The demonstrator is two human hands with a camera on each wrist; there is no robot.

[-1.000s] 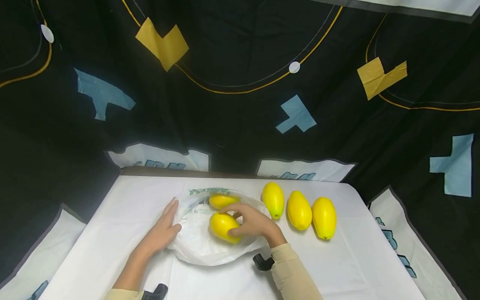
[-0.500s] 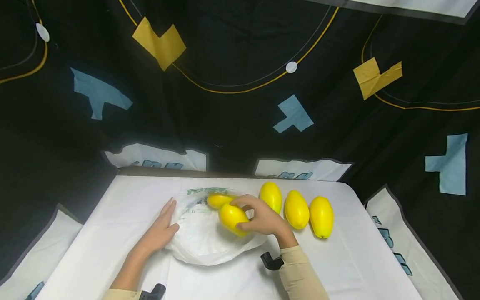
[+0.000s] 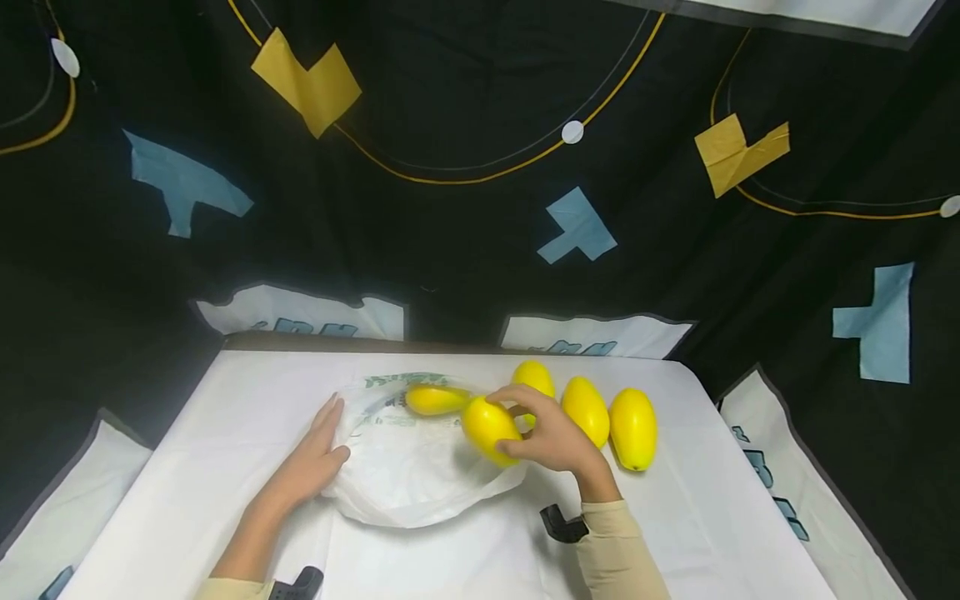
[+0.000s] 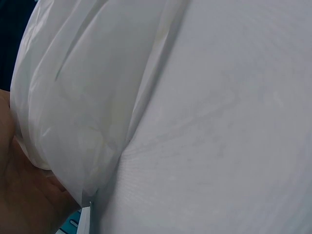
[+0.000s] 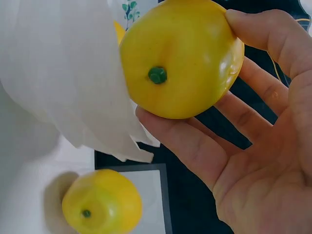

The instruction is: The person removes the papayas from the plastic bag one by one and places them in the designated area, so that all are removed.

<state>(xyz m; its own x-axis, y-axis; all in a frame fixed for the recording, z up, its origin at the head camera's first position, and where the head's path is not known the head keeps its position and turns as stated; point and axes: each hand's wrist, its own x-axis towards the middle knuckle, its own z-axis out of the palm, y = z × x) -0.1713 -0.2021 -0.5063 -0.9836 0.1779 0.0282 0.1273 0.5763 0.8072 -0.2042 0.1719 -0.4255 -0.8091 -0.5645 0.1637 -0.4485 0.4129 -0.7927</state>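
My right hand (image 3: 551, 433) pinches a yellow oval fruit (image 3: 489, 427) between thumb and fingers, over the right edge of a white plastic bag (image 3: 405, 487). In the right wrist view this fruit (image 5: 180, 58) shows a short green stem, with the bag's edge right beside it. Another yellow fruit (image 3: 431, 400) lies in the bag's mouth, partly covered by the held one. My left hand (image 3: 307, 462) rests against the bag's left side with its fingers straight. In the left wrist view, the bag (image 4: 92, 92) hides most of that hand's fingers.
Three more yellow fruits stand in a row right of the bag: one behind my right hand (image 3: 534, 377), a middle fruit (image 3: 587, 408) and a right-hand fruit (image 3: 633, 429). The white-covered table (image 3: 712, 500) ends at a black curtain (image 3: 450, 250).
My right hand has moved right with the pinched fruit, from the middle of the bag to its right edge. The left hand keeps its place at the bag. The head view has shifted slightly.
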